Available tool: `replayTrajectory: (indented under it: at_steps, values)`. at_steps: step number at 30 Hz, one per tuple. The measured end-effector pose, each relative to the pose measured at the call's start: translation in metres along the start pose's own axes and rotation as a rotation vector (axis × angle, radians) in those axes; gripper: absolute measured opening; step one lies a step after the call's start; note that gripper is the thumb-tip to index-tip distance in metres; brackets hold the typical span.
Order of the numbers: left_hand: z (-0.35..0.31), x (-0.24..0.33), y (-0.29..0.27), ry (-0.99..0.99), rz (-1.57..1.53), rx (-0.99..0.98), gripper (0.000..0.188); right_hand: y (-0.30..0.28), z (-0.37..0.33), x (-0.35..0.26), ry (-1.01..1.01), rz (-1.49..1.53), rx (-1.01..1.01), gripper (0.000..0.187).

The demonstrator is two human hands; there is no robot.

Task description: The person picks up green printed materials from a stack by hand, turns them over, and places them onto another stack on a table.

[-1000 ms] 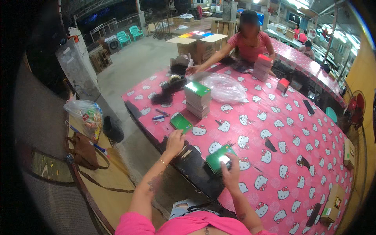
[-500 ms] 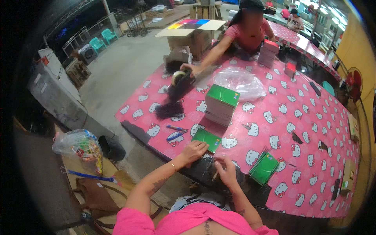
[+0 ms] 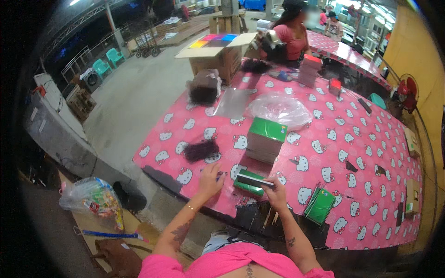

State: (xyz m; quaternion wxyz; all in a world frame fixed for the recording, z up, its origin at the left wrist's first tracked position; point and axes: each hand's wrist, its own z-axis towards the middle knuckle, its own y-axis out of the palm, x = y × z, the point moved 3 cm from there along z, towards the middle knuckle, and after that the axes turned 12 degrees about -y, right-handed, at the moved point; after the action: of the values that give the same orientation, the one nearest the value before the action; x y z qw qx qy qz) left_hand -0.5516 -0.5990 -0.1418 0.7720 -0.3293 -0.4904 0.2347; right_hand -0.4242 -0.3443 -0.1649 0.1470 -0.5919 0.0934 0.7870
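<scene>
My right hand (image 3: 278, 193) grips a thin notebook (image 3: 256, 179) by its right end, tilted so that its pale edge shows. Directly below lies a green-covered notebook (image 3: 249, 188), partly hidden by the held one. My left hand (image 3: 212, 181), fingers bent, is left of them on the pink table cover, closed around a slim blue pen-like thing (image 3: 219, 176) that shows only in part. Behind the notebooks stands a tall stack of green notebooks (image 3: 266, 139). Several spiral-bound green notebooks (image 3: 320, 206) lie to the right.
Clear plastic (image 3: 280, 111) lies behind the stack. A bundle of black spiral coils (image 3: 201, 150) is at left. An open carton (image 3: 215, 60) stands at the far left corner. Across the table, a person in pink (image 3: 292, 39) stands near red-topped stacks (image 3: 309, 69).
My right hand has raised a notebook; my left hand has moved left to the slim blue things. The person opposite has drawn back their arm with the tape dispenser.
</scene>
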Motion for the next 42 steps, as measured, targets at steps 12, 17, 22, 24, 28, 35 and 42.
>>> replayTrajectory:
  at_steps: [12, 17, 22, 24, 28, 35, 42]
  values:
    - [0.19, -0.219, -0.032, -0.262, 0.325, 0.201, 0.043, 0.039, 0.0, 0.01, 0.118, -0.129, 0.008, 0.021]
    - [0.244, -0.22, 0.001, -0.169, 0.436, -0.139, 0.03, 0.03, -0.01, 0.026, 0.143, -0.057, 0.134, 0.025]
    - [0.21, -0.191, 0.017, 0.098, 0.389, -0.061, 0.021, 0.029, -0.011, 0.023, 0.194, -0.002, 0.164, 0.025]
    - [0.194, -0.179, 0.013, 0.106, 0.307, -0.097, 0.021, 0.028, -0.01, 0.025, 0.112, -0.043, 0.139, 0.025]
    - [0.176, -0.167, -0.009, 0.027, 0.21, -0.023, 0.022, 0.03, -0.008, 0.026, 0.117, -0.025, 0.099, 0.025]
    - [0.13, -0.074, -0.029, 0.087, 0.034, 0.111, 0.028, 0.03, -0.008, 0.014, 0.157, 0.02, 0.061, 0.027]
    - [-0.011, 0.032, 0.049, 0.168, -0.366, -0.334, 0.051, 0.026, -0.001, 0.027, 0.131, 0.106, 0.043, 0.029]
